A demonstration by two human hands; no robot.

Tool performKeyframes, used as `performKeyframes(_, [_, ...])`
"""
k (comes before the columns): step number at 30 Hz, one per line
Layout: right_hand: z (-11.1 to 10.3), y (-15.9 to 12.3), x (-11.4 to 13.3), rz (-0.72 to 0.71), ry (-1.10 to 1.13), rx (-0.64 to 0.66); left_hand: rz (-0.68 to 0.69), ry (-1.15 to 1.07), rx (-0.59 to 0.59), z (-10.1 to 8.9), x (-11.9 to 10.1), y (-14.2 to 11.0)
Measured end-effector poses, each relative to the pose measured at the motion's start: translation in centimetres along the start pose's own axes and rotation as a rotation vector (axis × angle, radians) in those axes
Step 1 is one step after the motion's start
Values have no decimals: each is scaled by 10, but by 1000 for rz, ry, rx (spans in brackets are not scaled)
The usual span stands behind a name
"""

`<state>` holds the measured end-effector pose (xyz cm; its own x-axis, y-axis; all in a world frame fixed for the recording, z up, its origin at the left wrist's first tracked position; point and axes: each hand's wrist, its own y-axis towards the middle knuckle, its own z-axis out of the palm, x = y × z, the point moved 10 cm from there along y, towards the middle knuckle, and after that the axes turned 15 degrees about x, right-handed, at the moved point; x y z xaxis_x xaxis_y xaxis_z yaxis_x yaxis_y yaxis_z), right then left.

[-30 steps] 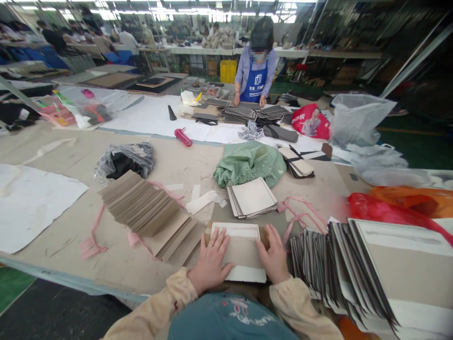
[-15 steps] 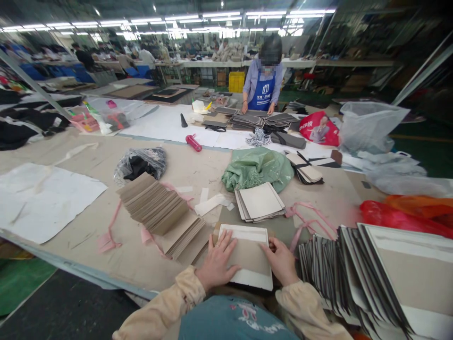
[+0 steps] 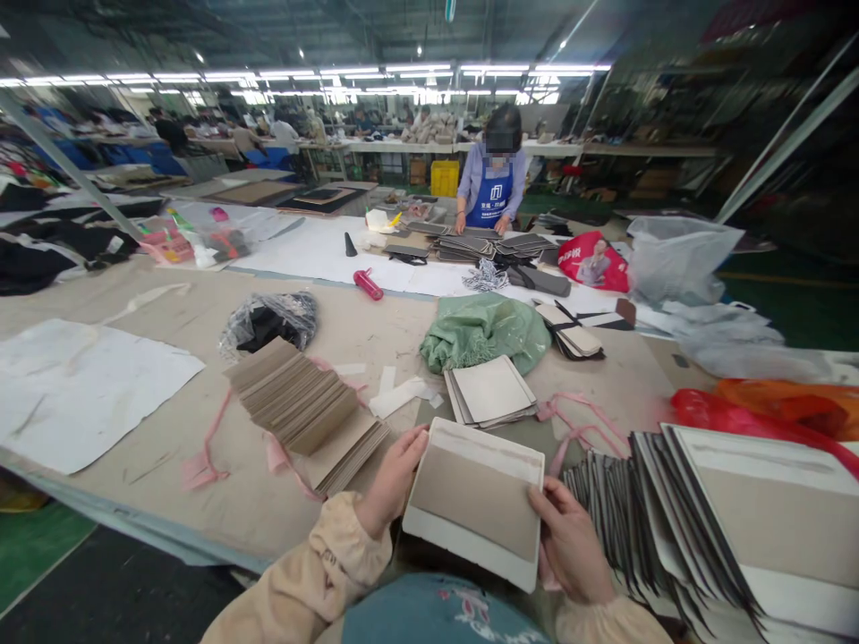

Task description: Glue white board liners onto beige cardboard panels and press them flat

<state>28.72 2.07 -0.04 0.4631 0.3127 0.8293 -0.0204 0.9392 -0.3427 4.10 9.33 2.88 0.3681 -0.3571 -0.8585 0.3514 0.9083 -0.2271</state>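
A white-edged panel [image 3: 473, 501] with a beige board strip across its middle is held up, tilted, in front of my body. My left hand [image 3: 395, 474] grips its left edge, fingers partly hidden behind it. On the right edge my right hand [image 3: 570, 532] pinches it, thumb on top. Left of the panel lies a fanned stack of beige boards [image 3: 295, 394]. Just beyond it sits a small pile of pale panels [image 3: 493, 391]. To the right leans a long row of similar finished-looking panels [image 3: 778, 510].
A green plastic bag [image 3: 483, 331] and a clear bag with black material [image 3: 268, 322] lie farther back. Pink ties [image 3: 215, 438] trail beside the boards. Red plastic [image 3: 711, 413] lies at right. Across the table a co-worker [image 3: 493, 179] in a blue apron handles dark panels [image 3: 470, 243].
Both hands have lifted the panel off the work surface and turned it at a tilt. My left hand has gone from lying flat on it to gripping its left edge.
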Motion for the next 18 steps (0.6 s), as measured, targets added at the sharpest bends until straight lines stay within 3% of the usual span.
performKeyframes(4, [-1, -18, 8, -12, 15, -39, -73, 21, 121, 27, 1, 0])
performKeyframes(14, [-7, -45, 12, -40, 15, -66, -95, 35, 78, 37, 5, -5])
performKeyframes(18, [-11, -49, 10, -39, 28, -84, -95, -22, 151, 50, 3, -9])
